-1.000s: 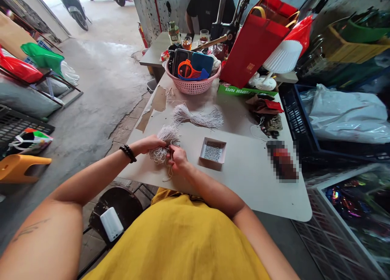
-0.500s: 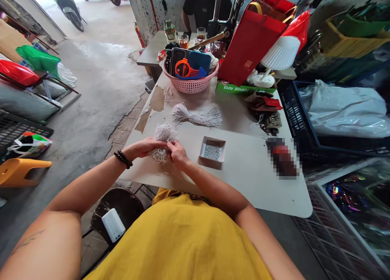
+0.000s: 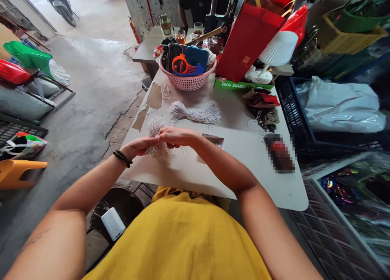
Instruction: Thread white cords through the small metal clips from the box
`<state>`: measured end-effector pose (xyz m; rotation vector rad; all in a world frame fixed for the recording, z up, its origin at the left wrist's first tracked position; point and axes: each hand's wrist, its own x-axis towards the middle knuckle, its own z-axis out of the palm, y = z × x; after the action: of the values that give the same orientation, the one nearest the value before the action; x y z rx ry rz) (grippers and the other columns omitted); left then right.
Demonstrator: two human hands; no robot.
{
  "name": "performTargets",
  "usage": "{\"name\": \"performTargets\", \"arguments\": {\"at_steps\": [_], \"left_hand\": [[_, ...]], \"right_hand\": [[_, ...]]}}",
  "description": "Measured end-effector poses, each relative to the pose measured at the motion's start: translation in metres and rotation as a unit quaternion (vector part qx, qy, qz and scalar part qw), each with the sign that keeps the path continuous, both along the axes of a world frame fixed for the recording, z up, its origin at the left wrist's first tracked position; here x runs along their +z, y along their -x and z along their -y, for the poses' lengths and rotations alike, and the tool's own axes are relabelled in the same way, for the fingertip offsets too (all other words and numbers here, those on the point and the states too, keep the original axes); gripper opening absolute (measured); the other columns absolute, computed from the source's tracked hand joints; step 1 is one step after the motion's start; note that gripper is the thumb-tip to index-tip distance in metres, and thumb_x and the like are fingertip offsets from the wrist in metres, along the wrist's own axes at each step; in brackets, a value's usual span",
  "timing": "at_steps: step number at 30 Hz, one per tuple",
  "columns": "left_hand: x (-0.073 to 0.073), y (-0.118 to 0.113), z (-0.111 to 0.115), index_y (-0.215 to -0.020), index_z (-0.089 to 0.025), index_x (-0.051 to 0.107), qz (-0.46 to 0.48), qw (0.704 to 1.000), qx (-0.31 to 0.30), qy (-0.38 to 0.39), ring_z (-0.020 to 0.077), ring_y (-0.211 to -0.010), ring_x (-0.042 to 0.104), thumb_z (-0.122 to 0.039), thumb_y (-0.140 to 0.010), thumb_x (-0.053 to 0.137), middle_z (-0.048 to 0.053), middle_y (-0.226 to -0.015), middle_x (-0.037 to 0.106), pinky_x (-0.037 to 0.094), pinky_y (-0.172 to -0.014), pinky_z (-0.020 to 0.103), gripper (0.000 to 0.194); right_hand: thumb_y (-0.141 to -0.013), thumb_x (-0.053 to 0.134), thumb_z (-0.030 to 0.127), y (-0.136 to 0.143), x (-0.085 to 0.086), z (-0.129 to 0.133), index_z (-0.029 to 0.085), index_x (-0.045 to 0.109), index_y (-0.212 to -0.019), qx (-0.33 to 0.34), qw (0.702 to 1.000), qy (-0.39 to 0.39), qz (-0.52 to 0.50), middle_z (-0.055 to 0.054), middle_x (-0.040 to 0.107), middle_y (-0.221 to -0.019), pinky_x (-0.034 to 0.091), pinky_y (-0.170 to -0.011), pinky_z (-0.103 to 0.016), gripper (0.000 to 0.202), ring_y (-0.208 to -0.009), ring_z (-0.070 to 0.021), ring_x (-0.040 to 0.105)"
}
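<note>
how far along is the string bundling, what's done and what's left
Likely done: one white string bundle lies gathered on the table, untouched. In hand: the left hand and right hand meet at a looser bundle, their exact grip hidden. Left: probably at least finishing that one, as its strands still splay out. I can't tell how many more are due.

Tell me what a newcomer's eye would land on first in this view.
Probably the big red paper bag, leaning at the far side of the table beside a white lamp. Next, the pink basket to its left, with a bright orange and blue thing on top. Nearer, both hands meet at a bundle of pale string.
</note>
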<state>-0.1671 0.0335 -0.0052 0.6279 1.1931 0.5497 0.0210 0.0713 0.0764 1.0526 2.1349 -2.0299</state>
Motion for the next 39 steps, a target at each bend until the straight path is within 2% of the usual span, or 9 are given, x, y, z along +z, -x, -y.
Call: {"name": "performTargets", "arguments": {"at_steps": [8,11,13,16,21,26,30,34,39], "left_hand": [[0.001,-0.011,0.003,-0.082,-0.012,0.073,0.065,0.992,0.105,-0.037,0.0254,-0.077,0.073,-0.028,-0.068,0.061,0.011,-0.083,0.077,0.057,-0.069,0.031,0.024],[0.007,-0.014,0.006,-0.076,-0.014,0.069,0.076,0.988,0.128,-0.030,0.0275,-0.082,0.073,-0.028,-0.068,0.059,0.010,-0.081,0.077,0.057,-0.074,0.036,0.018],[0.010,-0.016,0.007,-0.075,-0.015,0.066,0.078,0.988,0.133,-0.019,0.0269,-0.078,0.073,-0.028,-0.070,0.058,0.009,-0.080,0.077,0.057,-0.072,0.037,0.017],[0.013,-0.018,0.007,-0.073,-0.015,0.065,0.080,0.986,0.149,-0.011,0.0244,-0.070,0.072,-0.026,-0.071,0.056,0.009,-0.074,0.075,0.057,-0.068,0.035,0.014],[0.019,-0.018,0.003,-0.075,-0.014,0.067,0.056,0.983,0.173,-0.025,0.0190,-0.059,0.068,-0.019,-0.071,0.058,0.004,-0.065,0.071,0.057,-0.063,0.030,0.011],[0.028,-0.016,-0.003,-0.077,-0.013,0.069,0.014,0.992,0.121,-0.014,0.0196,-0.061,0.068,-0.018,-0.070,0.059,0.006,-0.068,0.072,0.056,-0.062,0.029,0.013],[0.038,-0.015,-0.006,-0.077,-0.010,0.073,-0.011,1.000,0.017,0.008,0.0236,-0.063,0.069,-0.020,-0.067,0.067,0.013,-0.074,0.075,0.056,-0.061,0.031,0.015],[0.048,-0.012,-0.007,-0.086,-0.010,0.075,-0.024,0.998,-0.044,-0.041,0.0251,-0.070,0.071,-0.026,-0.065,0.077,0.014,-0.082,0.076,0.057,-0.065,0.031,0.027],[0.053,-0.013,-0.003,-0.085,-0.014,0.075,-0.099,0.985,-0.063,-0.128,0.0212,-0.068,0.068,-0.024,-0.056,0.081,0.008,-0.078,0.076,0.055,-0.064,0.028,0.031]], "right_hand": [[-0.083,0.052,0.012,0.003,0.030,-0.014,0.019,0.049,-0.062,0.048,0.993,-0.092,0.058,0.006,0.033,-0.041,0.017,-0.041,-0.022,0.022,-0.038,-0.0073,0.028],[-0.085,0.053,0.012,-0.009,0.039,-0.019,0.018,0.051,-0.065,-0.011,0.994,-0.108,0.028,0.007,0.030,-0.045,0.018,-0.042,-0.021,0.021,-0.042,-0.0066,0.026],[-0.084,0.054,0.009,-0.024,0.040,-0.023,0.017,0.051,-0.064,-0.071,0.986,-0.148,0.003,0.004,0.040,-0.052,0.024,-0.045,-0.021,0.021,-0.048,-0.0073,0.033],[-0.080,0.056,0.007,-0.046,0.032,-0.024,0.017,0.054,-0.064,-0.132,0.967,-0.216,0.014,-0.001,0.054,-0.064,0.028,-0.052,-0.023,0.019,-0.058,-0.0105,0.042],[-0.066,0.066,0.002,-0.052,-0.005,-0.012,0.018,0.052,-0.052,-0.183,0.946,-0.254,0.081,-0.001,0.050,-0.054,0.026,-0.055,-0.025,0.026,-0.061,-0.0135,0.044],[-0.071,0.063,0.005,-0.021,-0.031,0.003,0.017,0.057,-0.051,-0.163,0.976,-0.135,0.057,0.001,0.050,-0.045,0.029,-0.052,-0.024,0.024,-0.051,-0.0114,0.047],[-0.078,0.064,0.019,-0.005,-0.044,0.012,0.016,0.059,-0.056,-0.217,0.976,-0.009,-0.017,0.004,0.047,-0.043,0.024,-0.044,-0.022,0.023,-0.041,-0.0063,0.035],[-0.077,0.058,0.019,-0.002,-0.054,0.019,0.017,0.053,-0.062,-0.255,0.947,0.172,-0.095,0.006,0.045,-0.046,0.013,-0.039,-0.020,0.016,-0.038,-0.0044,0.023],[-0.081,0.048,0.038,-0.007,-0.060,0.020,0.018,0.051,-0.073,-0.183,0.880,0.387,-0.205,0.004,0.050,-0.061,0.022,-0.038,-0.018,0.022,-0.042,-0.0062,0.029]]}}
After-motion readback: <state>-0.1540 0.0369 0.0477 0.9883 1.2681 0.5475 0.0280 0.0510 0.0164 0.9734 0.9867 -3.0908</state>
